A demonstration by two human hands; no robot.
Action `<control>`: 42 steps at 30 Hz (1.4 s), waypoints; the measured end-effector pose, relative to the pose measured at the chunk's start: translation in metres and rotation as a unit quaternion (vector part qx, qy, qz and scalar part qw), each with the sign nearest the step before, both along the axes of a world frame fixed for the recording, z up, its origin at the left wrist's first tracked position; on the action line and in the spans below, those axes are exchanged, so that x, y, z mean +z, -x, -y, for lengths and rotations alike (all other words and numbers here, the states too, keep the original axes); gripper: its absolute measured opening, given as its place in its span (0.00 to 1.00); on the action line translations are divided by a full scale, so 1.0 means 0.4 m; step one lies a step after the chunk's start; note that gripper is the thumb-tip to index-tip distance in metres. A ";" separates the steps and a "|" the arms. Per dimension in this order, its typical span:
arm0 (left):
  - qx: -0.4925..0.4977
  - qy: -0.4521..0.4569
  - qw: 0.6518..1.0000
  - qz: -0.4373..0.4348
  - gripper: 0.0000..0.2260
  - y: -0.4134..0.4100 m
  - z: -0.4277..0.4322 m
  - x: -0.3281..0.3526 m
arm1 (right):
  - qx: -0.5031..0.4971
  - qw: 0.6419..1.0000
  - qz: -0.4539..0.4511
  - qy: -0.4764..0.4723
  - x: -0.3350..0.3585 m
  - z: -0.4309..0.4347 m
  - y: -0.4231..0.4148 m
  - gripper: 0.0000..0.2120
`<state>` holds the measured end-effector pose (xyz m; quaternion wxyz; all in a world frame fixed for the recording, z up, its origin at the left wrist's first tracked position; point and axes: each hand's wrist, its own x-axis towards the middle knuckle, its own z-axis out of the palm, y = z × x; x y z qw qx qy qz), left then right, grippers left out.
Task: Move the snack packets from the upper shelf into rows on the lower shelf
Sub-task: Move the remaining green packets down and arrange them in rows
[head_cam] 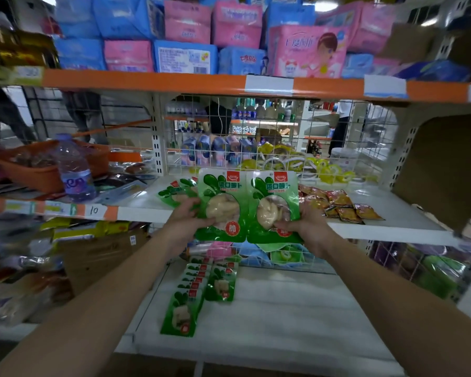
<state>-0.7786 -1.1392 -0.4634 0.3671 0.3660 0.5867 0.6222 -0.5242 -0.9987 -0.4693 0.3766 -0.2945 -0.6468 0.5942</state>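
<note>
- The left hand (186, 216) grips the left packet (223, 205) by its lower left edge, fingers curled behind and thumb in front.
- The right hand (307, 227) grips the right packet (273, 205) at its lower right corner in the same way.
- Both packets are held upright, side by side with edges touching, in the air just in front of the upper shelf (392, 227) lip.
- At 10 o'clock from the held pair, a few more green packets (177, 190) lie on the upper shelf; at 3 o'clock lie orange sachets (340, 205).
- Down at 6 o'clock, the lower shelf (297, 308) carries one overlapped row (191, 289) running from 6 to 12 along its left side.
- A lone packet (223, 284) lies just beside that row at 3 o'clock, seemingly the start of a second row.
- The step in hand looks like the carry: two packets lifted off, not yet set down.
- Next, I judge, both hands must drop toward 6 o'clock, tip the packets flat and lay them overlapping in front of the lone packet.
- That calls for keeping the labels facing up and the edges in line with the first row.
</note>
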 end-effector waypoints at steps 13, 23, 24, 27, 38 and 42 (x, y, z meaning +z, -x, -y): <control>-0.003 0.111 0.994 0.003 0.19 0.014 0.102 -0.256 | 0.027 0.994 0.081 0.068 -0.262 0.071 0.008 0.24; -0.065 0.194 0.978 0.035 0.19 0.084 0.038 -0.460 | 0.013 0.982 0.166 0.088 -0.490 0.034 0.091 0.17; -0.067 0.202 0.977 0.031 0.20 0.094 0.020 -0.478 | 0.009 0.980 0.177 0.089 -0.511 0.025 0.099 0.16; -0.064 0.228 0.971 0.022 0.21 0.121 -0.028 -0.529 | 0.011 0.976 0.188 0.109 -0.567 -0.006 0.123 0.16; -0.008 0.246 0.969 0.023 0.22 0.248 -0.219 -0.767 | 0.053 0.978 0.168 0.112 -0.788 -0.234 0.260 0.15; -0.016 0.239 0.970 0.029 0.22 0.274 -0.277 -0.845 | 0.052 0.977 0.172 0.113 -0.853 -0.325 0.294 0.14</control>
